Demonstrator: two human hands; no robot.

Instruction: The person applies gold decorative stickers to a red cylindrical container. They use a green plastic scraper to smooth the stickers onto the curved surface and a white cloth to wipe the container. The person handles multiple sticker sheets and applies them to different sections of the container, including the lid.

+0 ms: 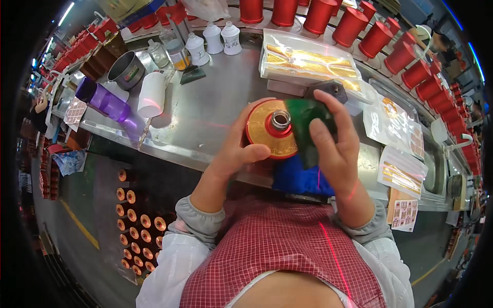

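My left hand (237, 146) is wrapped round the side of a red bottle with a gold top face (264, 141). The bottle's open glass mouth tilts up toward me. My right hand (336, 138) grips a flat green piece (304, 128), perhaps a scraper, between thumb and fingers. That piece lies over the bottle's right edge; whether it touches the bottle I cannot tell. Just below them is a blue cloth (300, 177) at the near edge of the metal table (205, 120).
At the left are a purple bottle (105, 101), a white roll (152, 95), a grey pot (127, 71) and several white bottles (231, 38). Gold decal sheets (308, 59) lie at the back right. Red bottles (321, 16) line the conveyor behind. Several gold-topped bottles (146, 221) stand lower left.
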